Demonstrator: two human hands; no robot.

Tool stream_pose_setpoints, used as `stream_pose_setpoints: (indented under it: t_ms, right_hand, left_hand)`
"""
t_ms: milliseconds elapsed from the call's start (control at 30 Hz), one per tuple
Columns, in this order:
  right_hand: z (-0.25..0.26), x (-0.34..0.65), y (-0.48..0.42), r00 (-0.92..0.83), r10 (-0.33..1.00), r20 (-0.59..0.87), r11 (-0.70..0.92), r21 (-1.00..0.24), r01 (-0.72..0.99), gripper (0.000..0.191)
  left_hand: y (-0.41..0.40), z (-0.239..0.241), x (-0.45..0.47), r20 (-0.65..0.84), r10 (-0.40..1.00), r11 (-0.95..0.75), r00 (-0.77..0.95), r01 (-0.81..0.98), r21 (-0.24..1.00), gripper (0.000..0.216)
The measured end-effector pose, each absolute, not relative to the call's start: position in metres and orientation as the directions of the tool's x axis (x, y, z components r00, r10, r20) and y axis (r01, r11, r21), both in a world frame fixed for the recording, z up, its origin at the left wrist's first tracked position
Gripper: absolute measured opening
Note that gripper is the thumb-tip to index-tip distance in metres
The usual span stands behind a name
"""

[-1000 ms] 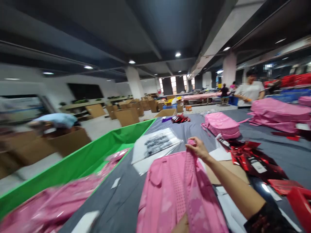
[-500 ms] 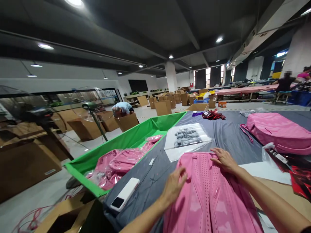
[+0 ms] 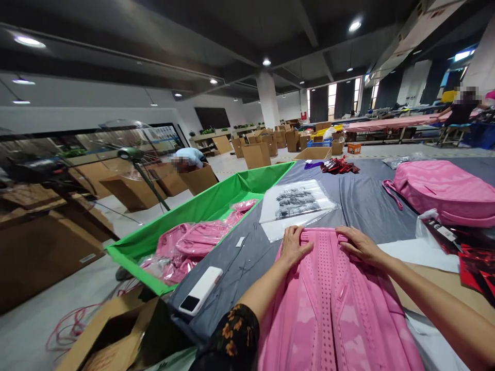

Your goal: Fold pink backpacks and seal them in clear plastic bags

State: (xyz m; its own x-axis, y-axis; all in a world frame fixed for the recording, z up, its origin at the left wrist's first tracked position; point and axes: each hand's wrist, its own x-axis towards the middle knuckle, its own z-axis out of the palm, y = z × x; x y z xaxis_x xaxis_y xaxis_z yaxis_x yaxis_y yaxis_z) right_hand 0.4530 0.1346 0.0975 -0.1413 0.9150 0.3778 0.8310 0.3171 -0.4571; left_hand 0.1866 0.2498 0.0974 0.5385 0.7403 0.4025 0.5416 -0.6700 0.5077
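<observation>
A pink backpack (image 3: 332,304) lies back side up on the grey table (image 3: 359,206) right in front of me. My left hand (image 3: 293,246) rests flat on its top left corner, fingers spread. My right hand (image 3: 358,245) lies on the top right corner, fingers stretched out over the fabric. Both hands press on the top edge of the backpack, and neither grips anything I can see. Just beyond that edge lies a stack of clear plastic bags (image 3: 296,202) with a black print.
A green bin (image 3: 201,211) at the table's left holds bagged pink backpacks (image 3: 189,245). A white phone (image 3: 201,297) lies near the table's left edge. Another pink backpack (image 3: 444,191) and red tags (image 3: 469,252) are on the right. Cardboard boxes, a fan and other people stand beyond.
My left hand slid up from the backpack's left side to its top corner. My right hand stayed at the top right. The view dipped slightly.
</observation>
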Motion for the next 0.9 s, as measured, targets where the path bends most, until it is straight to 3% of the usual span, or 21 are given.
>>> stream_pose_setpoints:
  t_ms: [200, 300, 567, 667, 733, 833, 900]
  right_hand:
    - [0.07, 0.408, 0.095, -0.043, 0.8, 0.598, 0.357, -0.418, 0.835, 0.037]
    - [0.058, 0.402, 0.076, -0.054, 0.794, 0.605, 0.329, -0.355, 0.875, 0.037]
    - [0.048, 0.434, 0.107, -0.079, 0.976, 0.205, 0.144, -0.323, 0.936, 0.049]
    - [0.031, 0.445, 0.138, -0.054, 0.971, 0.234, 0.112, -0.244, 0.963, 0.059]
    - [0.019, 0.451, 0.15, -0.056, 0.95, 0.306, 0.119, -0.19, 0.975, 0.064]
    - [0.007, 0.46, 0.154, -0.077, 0.924, 0.374, 0.135, -0.129, 0.982, 0.063]
    - [0.003, 0.463, 0.152, -0.067, 0.914, 0.399, 0.119, -0.107, 0.987, 0.062]
  left_hand:
    - [0.208, 0.078, 0.159, 0.581, 0.615, -0.787, 0.533, 0.452, 0.419, 0.042]
    - [0.191, 0.064, 0.149, 0.594, 0.598, -0.8, 0.538, 0.445, 0.402, 0.039]
    - [0.218, 0.056, 0.164, 0.281, 0.632, -0.766, 0.723, 0.527, 0.367, 0.035]
    - [0.23, 0.069, 0.19, 0.122, 0.672, -0.725, 0.731, 0.615, 0.31, 0.04]
    - [0.223, 0.08, 0.202, 0.073, 0.698, -0.692, 0.712, 0.645, 0.324, 0.061]
    - [0.189, 0.087, 0.207, 0.011, 0.683, -0.641, 0.731, 0.592, 0.488, 0.094]
    - [0.165, 0.084, 0.205, -0.029, 0.611, -0.627, 0.791, 0.505, 0.592, 0.1]
